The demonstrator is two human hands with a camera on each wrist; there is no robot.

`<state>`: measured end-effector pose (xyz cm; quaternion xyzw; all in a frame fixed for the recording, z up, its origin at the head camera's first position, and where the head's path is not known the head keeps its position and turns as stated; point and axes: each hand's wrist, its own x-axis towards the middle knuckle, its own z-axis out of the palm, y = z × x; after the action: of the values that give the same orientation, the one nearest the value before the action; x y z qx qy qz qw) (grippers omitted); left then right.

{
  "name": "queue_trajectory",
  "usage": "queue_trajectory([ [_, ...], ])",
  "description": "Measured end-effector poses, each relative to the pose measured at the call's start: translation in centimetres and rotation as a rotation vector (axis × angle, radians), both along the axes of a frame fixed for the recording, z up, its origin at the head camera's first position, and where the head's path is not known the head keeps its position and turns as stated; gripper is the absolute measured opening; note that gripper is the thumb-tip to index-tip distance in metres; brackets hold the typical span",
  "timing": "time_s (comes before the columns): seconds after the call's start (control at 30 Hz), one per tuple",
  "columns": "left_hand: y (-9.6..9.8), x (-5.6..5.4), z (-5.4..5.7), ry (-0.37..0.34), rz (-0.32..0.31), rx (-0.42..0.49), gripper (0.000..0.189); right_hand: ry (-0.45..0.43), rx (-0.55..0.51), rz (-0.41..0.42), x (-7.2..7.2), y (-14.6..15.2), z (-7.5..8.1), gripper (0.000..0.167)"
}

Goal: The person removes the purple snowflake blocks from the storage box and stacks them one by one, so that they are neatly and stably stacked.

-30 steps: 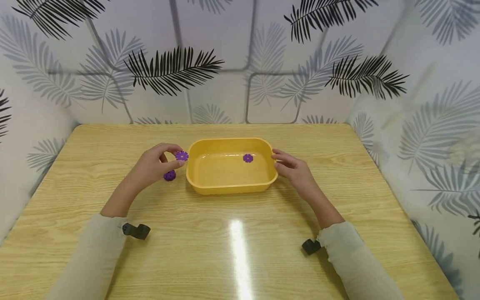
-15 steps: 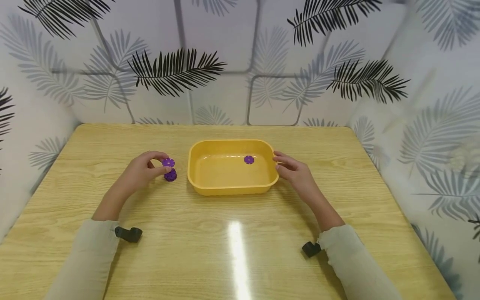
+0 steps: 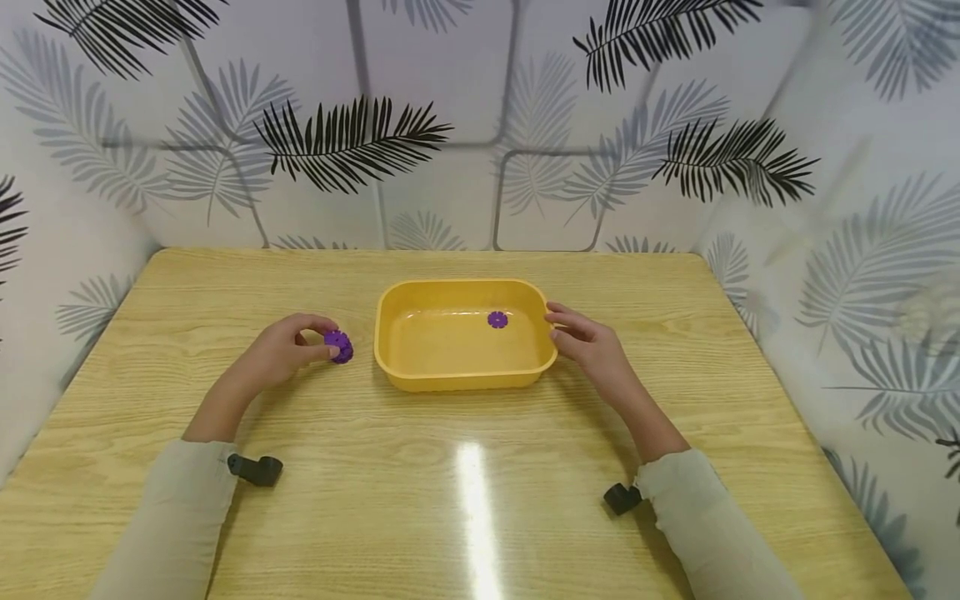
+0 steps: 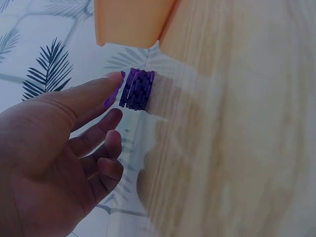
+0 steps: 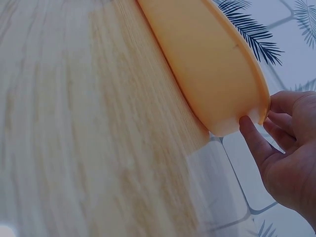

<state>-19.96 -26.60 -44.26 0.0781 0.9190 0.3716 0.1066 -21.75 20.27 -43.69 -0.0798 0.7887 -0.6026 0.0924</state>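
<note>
In the head view, my left hand pinches a thin purple notched disc between thumb and fingers. Just beyond it, a stack of similar purple discs stands on the table; a narrow gap shows between disc and stack in the left wrist view. To the right of the stack sits a yellow plastic tray. One purple disc lies flat inside it, towards the back right. My right hand touches the tray's right end, thumb against the outer wall and fingertips at the rim, fingers only slightly bent.
The wood-grain table carries a bright light reflection down its middle. A leaf-patterned covering rises behind the table and along its sides. Each wrist wears a small black camera, such as the left one.
With the disc pinched, my left hand has moved left from the tray's left edge, then lowered to the purple stack. The right hand stays at the tray's end.
</note>
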Motion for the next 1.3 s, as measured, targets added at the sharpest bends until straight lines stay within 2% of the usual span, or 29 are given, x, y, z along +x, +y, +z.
queue_trajectory([
  [0.37, 0.05, -0.15, -0.5, 0.015, -0.032, 0.017, 0.043, -0.01, 0.003, -0.005, 0.0, 0.08, -0.09, 0.041],
  [1.3, 0.31, 0.0, -0.11, -0.022, -0.043, 0.019, 0.047, 0.019, -0.002, 0.007, 0.06, 0.13, -0.21, 0.042],
])
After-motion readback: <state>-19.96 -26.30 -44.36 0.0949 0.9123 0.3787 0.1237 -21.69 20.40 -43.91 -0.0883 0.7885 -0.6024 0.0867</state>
